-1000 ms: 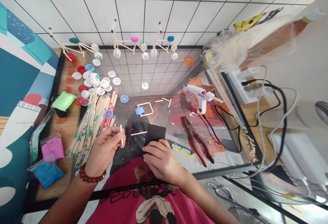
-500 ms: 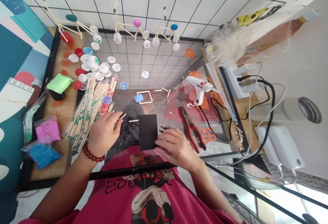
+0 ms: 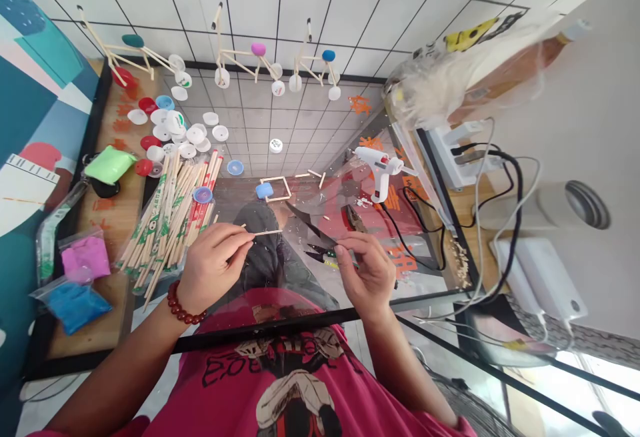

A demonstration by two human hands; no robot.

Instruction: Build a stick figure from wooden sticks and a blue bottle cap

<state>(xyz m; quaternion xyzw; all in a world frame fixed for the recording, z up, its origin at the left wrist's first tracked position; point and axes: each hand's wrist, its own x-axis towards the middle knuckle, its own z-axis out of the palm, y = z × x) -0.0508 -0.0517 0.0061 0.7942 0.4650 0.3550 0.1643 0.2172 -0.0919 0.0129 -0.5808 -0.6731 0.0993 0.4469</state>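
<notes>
My left hand (image 3: pixel 215 263) pinches a short, thin wooden stick (image 3: pixel 269 232), which points right. A second small stick tip (image 3: pixel 243 225) shows just above those fingers; whether it is held too I cannot tell. In my right hand (image 3: pixel 367 267) is a thin dark sheet (image 3: pixel 307 222), like sandpaper, gripped at its right end. It is tilted nearly edge-on, slightly curved, and apart from the stick. Beneath the right hand lies a tool with dark pointed blades (image 3: pixel 316 255), partly covered. The pliers (image 3: pixel 356 218) are also mostly hidden behind this hand.
Bundled chopsticks (image 3: pixel 167 213) and a pile of bottle caps (image 3: pixel 175 123) lie left on the glass tabletop. A small stick frame (image 3: pixel 287 187) with a blue piece (image 3: pixel 265 190) is ahead. A glue gun (image 3: pixel 380 170) trails its cable at right. Several stick models (image 3: pixel 240 57) stand at the back.
My right hand has lifted the dark sheet and turned it from flat to edge-on. The left hand has moved slightly right, and a longer stick now extends from its fingers.
</notes>
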